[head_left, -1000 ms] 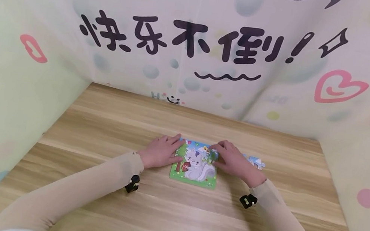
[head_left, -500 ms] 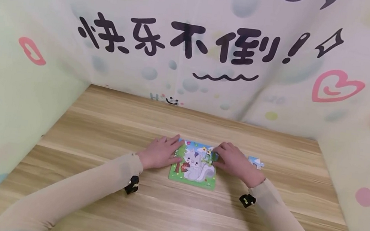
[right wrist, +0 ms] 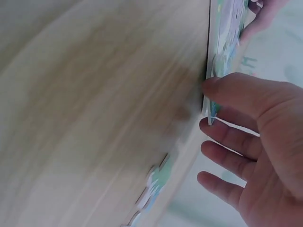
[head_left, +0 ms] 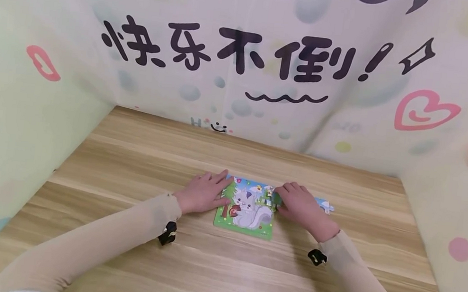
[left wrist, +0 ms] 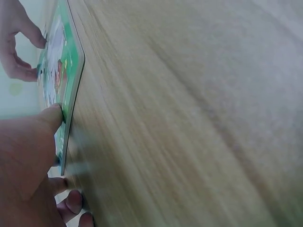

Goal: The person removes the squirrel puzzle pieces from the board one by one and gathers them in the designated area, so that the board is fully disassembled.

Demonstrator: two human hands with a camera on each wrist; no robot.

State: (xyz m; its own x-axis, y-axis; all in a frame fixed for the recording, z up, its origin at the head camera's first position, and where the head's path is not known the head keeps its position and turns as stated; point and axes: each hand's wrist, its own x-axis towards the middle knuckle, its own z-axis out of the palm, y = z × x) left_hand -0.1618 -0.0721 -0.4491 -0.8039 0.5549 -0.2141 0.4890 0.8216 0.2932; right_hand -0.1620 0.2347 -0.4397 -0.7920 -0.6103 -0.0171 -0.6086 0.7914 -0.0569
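A square jigsaw puzzle [head_left: 247,219] with a grey squirrel holding an acorn lies flat on the wooden table. Along its left side rests my left hand [head_left: 201,192], thumb and forefinger spread over the edge; the left wrist view shows the thumb [left wrist: 54,116] on the green border. At the upper right side, my right hand [head_left: 304,208] pinches a puzzle piece [right wrist: 212,112] between thumb and fingers. That piece is slightly tilted and overlaps the puzzle's edge; the hand covers part of it. Whether it touches the board, I cannot tell.
Loose puzzle pieces [head_left: 326,204] lie on the table [head_left: 220,273] just beyond the right hand, partly hidden by it. A printed curtain [head_left: 238,103] stands behind the table, with walls of similar cloth on both sides.
My right hand has shifted slightly right with the piece, away from the puzzle's middle, and now hides more of the loose pieces. My left hand stays in place.
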